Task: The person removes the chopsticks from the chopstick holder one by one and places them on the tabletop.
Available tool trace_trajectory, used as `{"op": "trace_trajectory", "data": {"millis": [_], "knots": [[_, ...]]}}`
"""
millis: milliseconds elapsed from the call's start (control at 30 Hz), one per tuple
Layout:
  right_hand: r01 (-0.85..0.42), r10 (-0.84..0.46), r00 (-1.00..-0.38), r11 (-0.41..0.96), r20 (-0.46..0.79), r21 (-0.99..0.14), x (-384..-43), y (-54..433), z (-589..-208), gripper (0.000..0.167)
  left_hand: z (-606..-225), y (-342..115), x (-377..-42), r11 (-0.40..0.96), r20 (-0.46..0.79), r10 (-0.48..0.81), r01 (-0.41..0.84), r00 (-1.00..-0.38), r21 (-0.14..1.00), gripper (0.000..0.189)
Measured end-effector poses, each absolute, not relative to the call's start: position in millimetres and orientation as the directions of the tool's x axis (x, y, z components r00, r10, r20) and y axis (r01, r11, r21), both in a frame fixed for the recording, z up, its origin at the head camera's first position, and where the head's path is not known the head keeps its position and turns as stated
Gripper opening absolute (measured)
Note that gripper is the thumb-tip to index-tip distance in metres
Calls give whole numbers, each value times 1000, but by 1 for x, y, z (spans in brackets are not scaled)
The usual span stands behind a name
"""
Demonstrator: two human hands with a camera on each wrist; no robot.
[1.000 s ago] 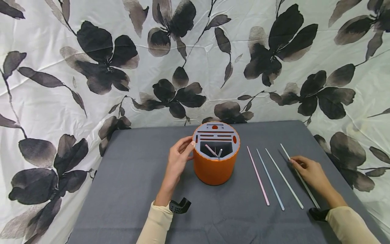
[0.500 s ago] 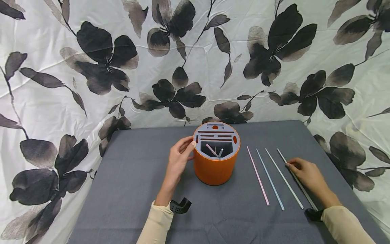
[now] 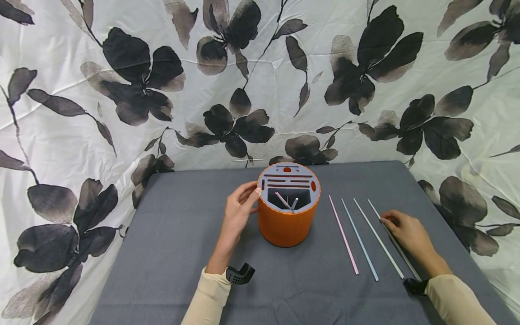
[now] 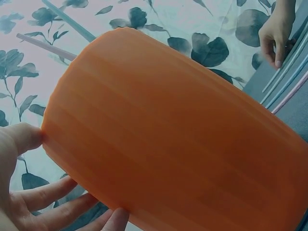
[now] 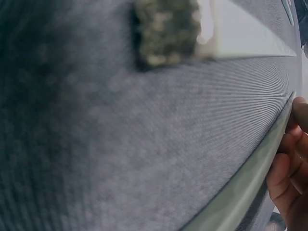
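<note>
An orange round organizer [image 3: 286, 228] with a grey slotted top stands on the grey cloth, two thin sticks leaning in its dark compartment. My left hand [image 3: 239, 212] holds its left side; in the left wrist view the thumb [image 4: 24, 138] touches the rim and bent fingers lie against the wall. To the right, my right hand [image 3: 408, 232] pinches the upper part of the rightmost pale stick [image 3: 374, 207], which lies along the cloth under the hand. In the right wrist view, curled fingers [image 5: 278, 175] touch that stick's side; the thumb's contact is unclear.
A pink stick [image 3: 343, 235], a blue stick [image 3: 360, 240] and a pale stick [image 3: 378, 239] lie side by side between the organizer and my right hand. Behind the grey tabletop [image 3: 183, 253] hangs a white floral cloth [image 3: 292, 131].
My right hand has moved slightly left with the pale stick, bringing it nearer the other sticks and roughly parallel to them. The left hand and organizer have stayed put.
</note>
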State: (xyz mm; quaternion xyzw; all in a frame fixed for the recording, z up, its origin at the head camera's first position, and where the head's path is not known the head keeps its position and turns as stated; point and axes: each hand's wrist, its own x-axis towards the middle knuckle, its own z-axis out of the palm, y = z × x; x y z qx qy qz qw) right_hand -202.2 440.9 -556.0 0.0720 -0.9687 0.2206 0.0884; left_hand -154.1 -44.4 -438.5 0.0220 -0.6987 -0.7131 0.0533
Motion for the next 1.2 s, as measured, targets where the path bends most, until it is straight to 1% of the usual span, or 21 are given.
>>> {"op": "trace_trajectory", "data": {"millis": [167, 367, 567, 733, 867, 1033, 1200], "knots": [[-197, -104, -966, 890, 236, -412, -202, 442, -556, 16, -440, -43, -155, -12, 42, -107, 44, -993, 999, 37], [-238, -87, -936, 872, 342, -428, -195, 438, -547, 13, -441, -42, -155, -1, 38, -108, 39, -993, 999, 39], [-262, -80, -928, 837, 364, -481, -188, 421, -527, 16, -442, -41, -154, -2, 60, -103, 61, -993, 998, 38], [-308, -93, -918, 782, 387, -542, -180, 396, -507, 17, -441, -41, -154, 0, 63, -105, 64, -992, 998, 39], [-377, -109, -886, 735, 450, -564, -173, 374, -489, 19, -441, -41, -154, -1, 65, -112, 65, -992, 998, 39], [-478, -171, -844, 669, 509, -569, -166, 348, -471, 23, -440, -41, -153, -8, 62, -120, 63, -991, 998, 38], [-591, -226, -780, 574, 584, -567, -160, 323, -455, 34, -438, -41, -152, -8, 49, -124, 50, -991, 999, 37]]}}
